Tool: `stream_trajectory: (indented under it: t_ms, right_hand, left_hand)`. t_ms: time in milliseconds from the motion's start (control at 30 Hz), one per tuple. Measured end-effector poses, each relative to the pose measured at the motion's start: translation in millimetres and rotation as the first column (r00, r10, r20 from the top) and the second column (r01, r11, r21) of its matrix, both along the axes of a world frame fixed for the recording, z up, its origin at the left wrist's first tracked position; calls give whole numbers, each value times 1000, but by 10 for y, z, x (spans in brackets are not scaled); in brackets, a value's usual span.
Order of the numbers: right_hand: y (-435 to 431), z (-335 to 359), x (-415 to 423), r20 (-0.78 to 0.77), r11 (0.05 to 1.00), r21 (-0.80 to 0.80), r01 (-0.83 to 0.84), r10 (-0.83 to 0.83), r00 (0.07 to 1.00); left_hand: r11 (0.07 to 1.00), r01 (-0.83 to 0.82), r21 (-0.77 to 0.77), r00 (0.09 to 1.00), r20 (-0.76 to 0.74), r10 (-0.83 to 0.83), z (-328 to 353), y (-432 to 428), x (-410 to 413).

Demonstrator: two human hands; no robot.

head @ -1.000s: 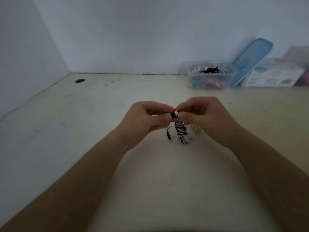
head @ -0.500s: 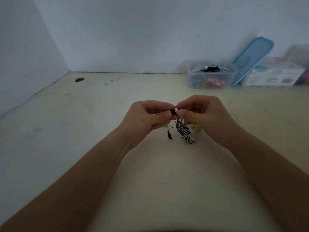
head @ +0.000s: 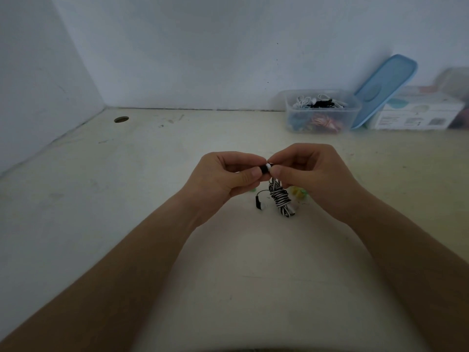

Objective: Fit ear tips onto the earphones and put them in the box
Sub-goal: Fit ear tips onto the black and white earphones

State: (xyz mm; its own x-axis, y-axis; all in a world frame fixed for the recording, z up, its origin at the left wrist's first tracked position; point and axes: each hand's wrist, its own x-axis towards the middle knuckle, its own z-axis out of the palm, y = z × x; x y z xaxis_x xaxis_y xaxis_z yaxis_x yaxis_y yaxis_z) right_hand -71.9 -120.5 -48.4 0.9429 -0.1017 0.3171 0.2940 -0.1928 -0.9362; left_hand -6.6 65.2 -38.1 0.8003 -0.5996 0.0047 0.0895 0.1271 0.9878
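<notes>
Slip risk: left hand (head: 223,177) pinches the earbud (head: 264,170), right hand (head: 311,171) pinches the tiny ear tip (head: 268,165), push crooked and it could pop away.

Print on the carton (head: 416,115) illegible

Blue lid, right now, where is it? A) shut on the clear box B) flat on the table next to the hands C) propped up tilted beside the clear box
C: the blue lid stands tilted just right of the clear box, which is open on top, far behind the hands.
</notes>
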Motion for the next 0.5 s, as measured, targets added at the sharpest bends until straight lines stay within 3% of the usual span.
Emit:
stream_trajectory:
  t_ms: [500]
  right_hand:
    - [14,14,-6,5,1000,-4,7,-7,1000]
  left_hand:
    - [1000,-26,15,999,33,25,-16,-15,-2]
